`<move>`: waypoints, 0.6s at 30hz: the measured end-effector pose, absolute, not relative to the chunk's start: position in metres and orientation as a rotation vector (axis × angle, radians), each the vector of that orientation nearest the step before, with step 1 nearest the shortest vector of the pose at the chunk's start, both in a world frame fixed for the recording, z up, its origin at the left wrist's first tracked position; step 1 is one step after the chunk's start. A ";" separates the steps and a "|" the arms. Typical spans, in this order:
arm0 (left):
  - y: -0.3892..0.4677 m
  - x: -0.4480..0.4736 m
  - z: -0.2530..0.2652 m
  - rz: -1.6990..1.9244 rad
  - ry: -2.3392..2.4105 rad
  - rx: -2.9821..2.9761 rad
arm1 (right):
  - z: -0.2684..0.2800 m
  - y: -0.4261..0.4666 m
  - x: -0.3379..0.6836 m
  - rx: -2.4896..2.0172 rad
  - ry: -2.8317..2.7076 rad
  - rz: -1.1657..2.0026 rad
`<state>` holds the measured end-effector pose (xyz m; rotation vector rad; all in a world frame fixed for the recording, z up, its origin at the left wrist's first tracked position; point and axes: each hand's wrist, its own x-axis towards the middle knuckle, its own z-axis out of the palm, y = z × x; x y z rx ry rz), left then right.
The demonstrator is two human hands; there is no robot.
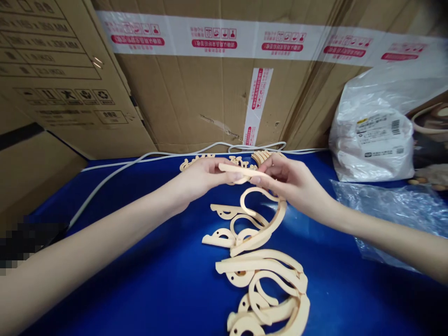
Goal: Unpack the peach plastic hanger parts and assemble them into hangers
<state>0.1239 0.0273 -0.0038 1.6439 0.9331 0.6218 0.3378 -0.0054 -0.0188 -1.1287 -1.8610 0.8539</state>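
Both hands meet at mid-view over the blue surface, pinching one beige plastic folding-hanger piece (245, 171) between thumbs and fingers. My left hand (206, 176) grips its left part, and my right hand (285, 179) has its right part. Right below them lie beige folding hangers (259, 233) with curved hooks and slim arms. A second cluster of folding hangers (269, 289) sits closer to me. Behind my fingers, small beige parts (241, 161) and a stack of curved beige pieces (266, 156) are partly covered.
Cardboard boxes (196, 98) wall off the back and left. A white cable (140, 159) runs along their base. At right stand a white plastic bag (374, 140) with a label and a crumpled clear plastic sheet (395, 210). Blue covering (157, 280) spans the work surface.
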 end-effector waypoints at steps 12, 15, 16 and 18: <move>0.039 0.142 0.039 1.150 1.088 2.089 | 0.032 0.019 0.338 -1.178 -1.838 0.335; 0.037 0.141 0.047 1.085 1.146 2.269 | 0.036 0.022 0.337 -1.191 -1.955 0.134; 0.036 0.140 0.047 1.065 1.172 2.320 | 0.036 0.024 0.336 -1.207 -2.010 0.047; 0.035 0.140 0.044 1.047 1.259 2.418 | 0.032 0.027 0.333 -1.240 -2.125 -0.130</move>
